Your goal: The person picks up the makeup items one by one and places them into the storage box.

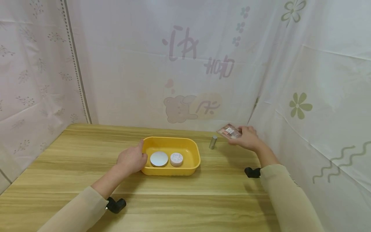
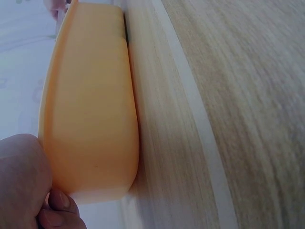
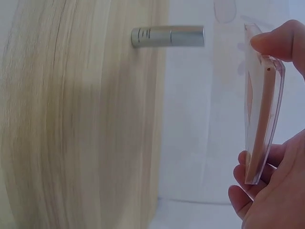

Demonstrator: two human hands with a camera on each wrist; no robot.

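My left hand (image 1: 131, 159) grips the left end of a yellow plastic basket (image 1: 174, 172), thumb at its rim; the left wrist view shows the fingers curled under that rim. Inside the basket lie a round silver-white compact (image 1: 159, 159) and a smaller round pale case (image 1: 176, 159) with a patterned lid. To the right, above the table, my right hand (image 1: 247, 139) holds a flat eyeshadow palette (image 1: 230, 131) by its edges, thumb on one side and fingers on the other. A silver lipstick tube (image 1: 213, 142) stands upright between the basket and the palette.
The wood-grain table (image 1: 179, 206) reaches back to a pale printed curtain (image 1: 139, 80). Another curtain (image 1: 333, 96) hangs close beside the right arm. A black wrist mount (image 1: 116, 205) sticks out from the left sleeve, another black mount (image 1: 252, 172) from the right.
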